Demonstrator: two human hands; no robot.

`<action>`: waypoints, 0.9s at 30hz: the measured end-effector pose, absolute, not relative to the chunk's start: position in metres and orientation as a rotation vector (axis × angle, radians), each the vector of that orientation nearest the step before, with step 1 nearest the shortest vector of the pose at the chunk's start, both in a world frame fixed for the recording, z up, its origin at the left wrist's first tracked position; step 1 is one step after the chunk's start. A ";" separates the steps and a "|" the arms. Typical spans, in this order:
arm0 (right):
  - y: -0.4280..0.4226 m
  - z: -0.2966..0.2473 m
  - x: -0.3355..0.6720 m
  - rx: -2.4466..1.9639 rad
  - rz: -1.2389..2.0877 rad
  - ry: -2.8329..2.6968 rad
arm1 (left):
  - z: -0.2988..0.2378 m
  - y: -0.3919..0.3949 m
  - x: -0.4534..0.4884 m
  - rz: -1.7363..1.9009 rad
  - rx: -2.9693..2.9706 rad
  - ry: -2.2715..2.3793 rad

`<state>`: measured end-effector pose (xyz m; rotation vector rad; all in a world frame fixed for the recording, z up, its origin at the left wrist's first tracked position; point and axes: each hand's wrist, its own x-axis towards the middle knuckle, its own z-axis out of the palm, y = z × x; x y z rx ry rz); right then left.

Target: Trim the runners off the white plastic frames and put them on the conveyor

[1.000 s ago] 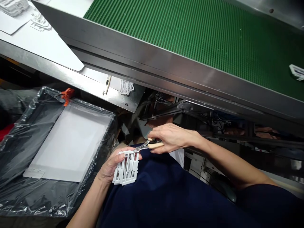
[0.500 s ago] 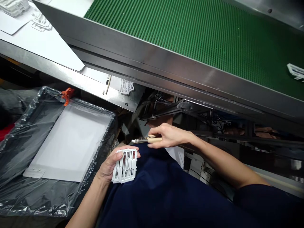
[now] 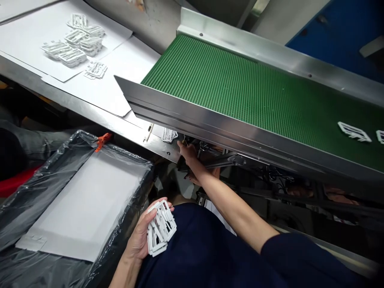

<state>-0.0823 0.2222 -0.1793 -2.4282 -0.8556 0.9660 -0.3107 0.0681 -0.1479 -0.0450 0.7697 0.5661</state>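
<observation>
Beside the bin (image 3: 57, 172), left grip (image 3: 142, 232) holds white frames (image 3: 162, 228); right grip (image 3: 188, 152), near conveyor (image 3: 210, 80), unclear.

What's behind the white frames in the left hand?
Fingertips of the left hand show past the upper edge of the white frames, with dark blue clothing beyond. The frames cover the rest of those fingers, so their exact hold can't be seen.

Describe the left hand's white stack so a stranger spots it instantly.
Find the green conveyor belt, then the navy clothing below it. Beside the clothing, the left hand holds a stack of white openwork frames. Unlike the white pieces lying elsewhere, this stack is hand-held.
</observation>
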 end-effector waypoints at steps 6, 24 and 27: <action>0.260 -0.188 -0.104 -2.713 0.685 -0.703 | -0.162 0.050 -0.321 0.644 -0.155 0.741; 0.242 -0.199 -0.144 -2.630 0.336 -1.175 | -0.157 0.051 -0.340 0.771 -0.197 0.661; 0.243 -0.195 -0.156 -2.546 0.291 -1.315 | -0.154 0.054 -0.349 0.807 -0.117 0.690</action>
